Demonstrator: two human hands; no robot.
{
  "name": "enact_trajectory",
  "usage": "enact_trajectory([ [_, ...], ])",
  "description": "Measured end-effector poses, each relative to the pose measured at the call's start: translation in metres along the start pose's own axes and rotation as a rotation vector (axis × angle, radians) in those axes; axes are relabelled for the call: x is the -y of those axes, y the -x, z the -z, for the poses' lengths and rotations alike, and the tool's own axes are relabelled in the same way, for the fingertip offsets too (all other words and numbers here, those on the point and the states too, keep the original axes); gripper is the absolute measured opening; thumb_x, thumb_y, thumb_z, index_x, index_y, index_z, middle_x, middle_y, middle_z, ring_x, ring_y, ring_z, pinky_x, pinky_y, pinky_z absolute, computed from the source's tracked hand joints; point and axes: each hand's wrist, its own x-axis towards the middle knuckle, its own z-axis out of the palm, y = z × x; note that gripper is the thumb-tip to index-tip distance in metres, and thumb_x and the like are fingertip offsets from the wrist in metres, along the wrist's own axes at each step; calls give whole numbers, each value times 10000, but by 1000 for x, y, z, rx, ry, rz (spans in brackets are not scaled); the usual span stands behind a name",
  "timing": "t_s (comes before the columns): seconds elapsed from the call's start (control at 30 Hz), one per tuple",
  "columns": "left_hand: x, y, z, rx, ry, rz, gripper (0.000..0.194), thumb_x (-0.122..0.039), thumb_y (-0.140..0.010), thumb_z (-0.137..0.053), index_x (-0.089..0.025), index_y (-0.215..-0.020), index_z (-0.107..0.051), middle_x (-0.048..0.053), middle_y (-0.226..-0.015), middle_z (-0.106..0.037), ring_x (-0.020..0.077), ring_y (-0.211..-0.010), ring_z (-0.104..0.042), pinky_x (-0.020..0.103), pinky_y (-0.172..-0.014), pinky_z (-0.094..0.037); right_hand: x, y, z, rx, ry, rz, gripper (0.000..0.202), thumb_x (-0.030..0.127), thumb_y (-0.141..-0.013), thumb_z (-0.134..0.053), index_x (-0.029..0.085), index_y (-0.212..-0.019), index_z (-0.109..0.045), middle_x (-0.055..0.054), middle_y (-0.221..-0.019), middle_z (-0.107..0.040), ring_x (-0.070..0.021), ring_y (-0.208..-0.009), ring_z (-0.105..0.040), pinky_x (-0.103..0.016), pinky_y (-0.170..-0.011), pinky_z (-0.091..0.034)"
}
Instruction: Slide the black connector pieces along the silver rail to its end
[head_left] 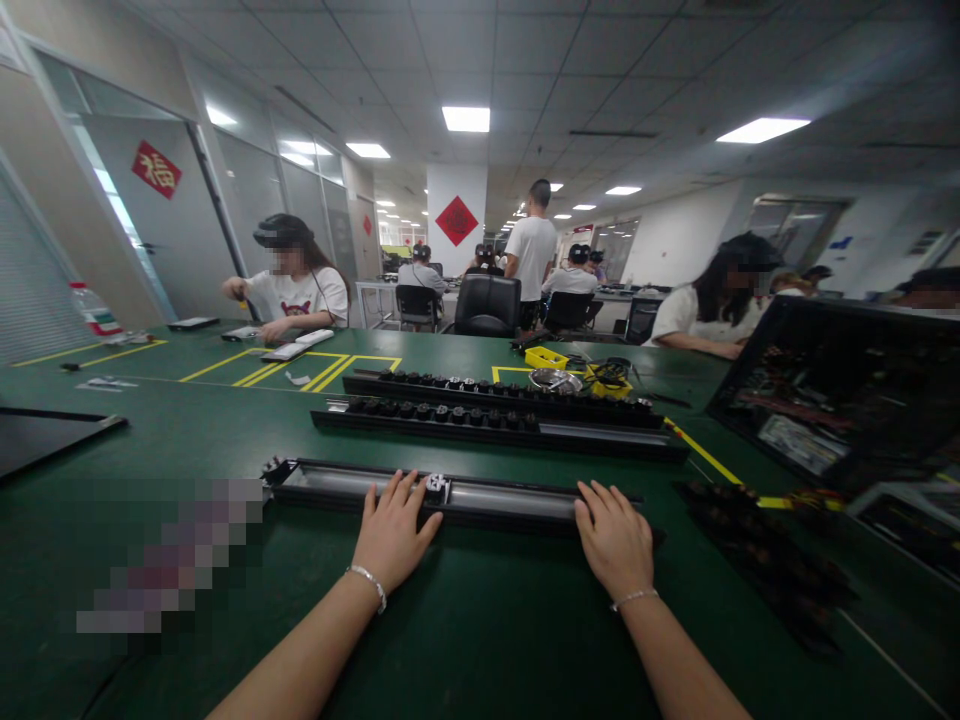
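Note:
A long black channel (315, 482) with a silvery inside lies across the green table before me. My left hand (394, 530) rests on it left of its middle, fingers spread over the trough. Just right of those fingertips, a small black and white part (436, 488) sits inside the channel. Over the channel's right part lies my right hand (616, 535), fingers apart and flat on its edge. Neither hand grips anything that I can see. Several dark small parts cluster at the channel's left end (277, 470).
Beyond lie two more black channels (487, 432) (510, 395) filled with dark round parts. A metal bowl (555, 380) and yellow trays (546, 357) stand behind. Dark parts (772, 560) and an open black case (840, 390) are at right. Two people sit across the table.

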Motion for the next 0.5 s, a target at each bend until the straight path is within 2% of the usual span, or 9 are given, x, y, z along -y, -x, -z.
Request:
enact_trajectory([
  [0.5, -8, 0, 0, 17, 35, -36, 520, -473, -845, -326, -228, -1295, -414, 51, -1378, -406, 245, -1312, -250, 524, -1057, -149, 1, 0, -1, -13, 6, -1, 522, 456, -879, -181, 262, -1266, -473, -5, -1322, -464, -208, -1253, -315, -413, -986, -264],
])
